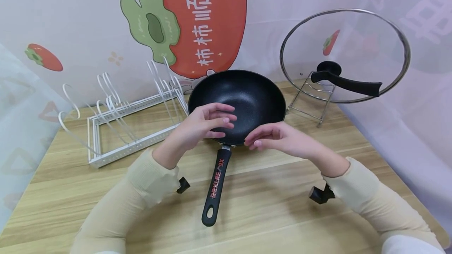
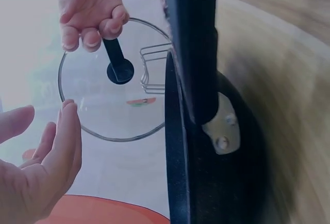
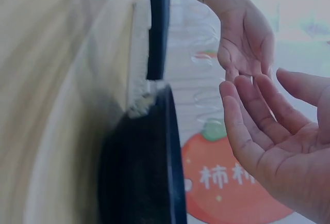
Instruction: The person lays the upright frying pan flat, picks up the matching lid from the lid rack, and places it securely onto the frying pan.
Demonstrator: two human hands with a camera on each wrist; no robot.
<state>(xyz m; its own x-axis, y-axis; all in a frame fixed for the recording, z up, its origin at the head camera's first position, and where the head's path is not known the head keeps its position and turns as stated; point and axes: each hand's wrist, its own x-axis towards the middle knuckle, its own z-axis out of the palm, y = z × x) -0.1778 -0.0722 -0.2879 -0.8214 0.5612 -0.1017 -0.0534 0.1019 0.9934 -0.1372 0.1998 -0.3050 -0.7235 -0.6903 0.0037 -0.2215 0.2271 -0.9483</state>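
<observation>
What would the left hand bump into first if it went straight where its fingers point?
Probably the right hand, which faces it across the gap. Depth is unclear, though, so the left hand might just pass by.

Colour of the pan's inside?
The pan is black inside; the head view shows it best.

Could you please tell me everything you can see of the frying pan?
The pan is round and black, with a faintly speckled interior. Its black handle carries red lettering, ends in a hole and joins through a silvery metal bracket with two rivets. It sits upright on the wooden table, handle toward the person. Neither the left hand nor the right hand, both above it, touches it.
</observation>
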